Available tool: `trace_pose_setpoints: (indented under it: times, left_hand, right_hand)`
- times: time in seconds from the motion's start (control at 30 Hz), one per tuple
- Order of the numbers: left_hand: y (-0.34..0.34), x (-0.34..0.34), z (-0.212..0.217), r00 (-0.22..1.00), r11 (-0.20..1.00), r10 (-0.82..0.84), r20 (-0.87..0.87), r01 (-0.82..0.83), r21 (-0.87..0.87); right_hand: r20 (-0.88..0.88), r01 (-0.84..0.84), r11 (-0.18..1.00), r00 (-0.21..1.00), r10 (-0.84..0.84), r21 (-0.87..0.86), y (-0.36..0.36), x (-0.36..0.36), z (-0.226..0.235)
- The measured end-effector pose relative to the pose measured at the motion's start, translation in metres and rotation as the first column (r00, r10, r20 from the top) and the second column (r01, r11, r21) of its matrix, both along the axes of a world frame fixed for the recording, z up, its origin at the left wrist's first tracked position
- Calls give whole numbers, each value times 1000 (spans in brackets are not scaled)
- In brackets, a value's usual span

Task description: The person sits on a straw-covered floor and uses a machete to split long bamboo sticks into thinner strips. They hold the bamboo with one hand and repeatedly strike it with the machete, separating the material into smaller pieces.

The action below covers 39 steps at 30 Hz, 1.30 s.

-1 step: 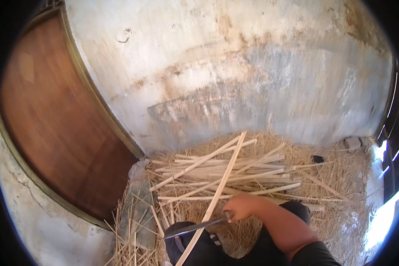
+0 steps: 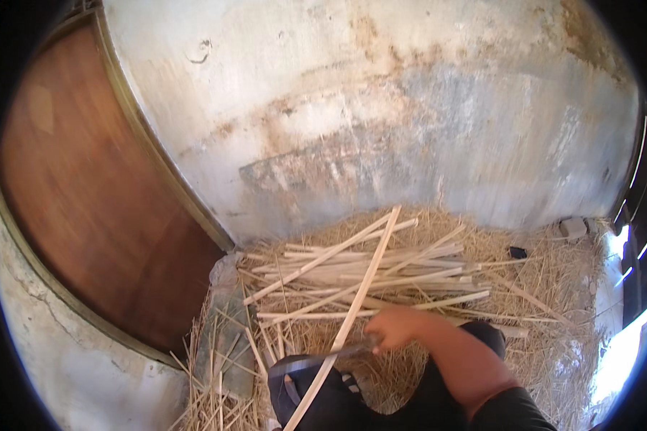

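Note:
My right hand (image 2: 397, 328) is closed round the handle of a long-bladed knife (image 2: 302, 363). Its blade points left and lies across a long pale wooden strip (image 2: 361, 296), low in the picture and close to my dark-clothed leg. Motion smears the blade a little. The strip runs slanting from the bottom edge up over a pile of similar strips (image 2: 446, 252). My left hand is out of the picture, and so is the strip's lower end.
Straw and shavings (image 2: 546, 287) cover the ground around the pile. Thin slivers (image 2: 226, 409) lie at lower left near a brown door (image 2: 108, 194). A stained wall (image 2: 338, 144) rises behind. A small black object (image 2: 517, 253) and a grey block (image 2: 573, 228) lie at right.
The knife blade has tilted and shifted slightly, and now looks more blurred. The long strip's top end sits a little higher. My right hand stays on the handle.

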State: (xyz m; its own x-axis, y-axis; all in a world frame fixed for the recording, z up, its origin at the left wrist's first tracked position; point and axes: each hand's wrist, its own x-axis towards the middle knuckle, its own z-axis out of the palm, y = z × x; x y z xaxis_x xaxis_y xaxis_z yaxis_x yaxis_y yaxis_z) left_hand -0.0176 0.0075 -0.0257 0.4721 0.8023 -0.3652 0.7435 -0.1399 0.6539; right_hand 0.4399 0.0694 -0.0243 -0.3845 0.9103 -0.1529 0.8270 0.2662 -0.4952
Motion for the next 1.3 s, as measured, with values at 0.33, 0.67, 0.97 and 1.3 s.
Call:
trace_pose_setpoints:
  times: [0.33,0.67,0.97,1.3]
  left_hand:
    - [-5,-6,-22,994,994,79,81,-73,-78]
    - [6,-11,-32,995,990,50,83,-39,-138]
    - [0,-22,-51,994,998,-5,105,11,-60]
    - [10,-9,-38,996,999,6,92,-1,-52]
  right_hand:
    - [-61,118,993,991,-119,-24,8,6,-2]
    - [-121,227,972,968,-219,56,11,3,-9]
    - [-133,457,884,886,-444,94,-6,39,10]
    - [-43,246,968,968,-248,-54,-2,22,15]
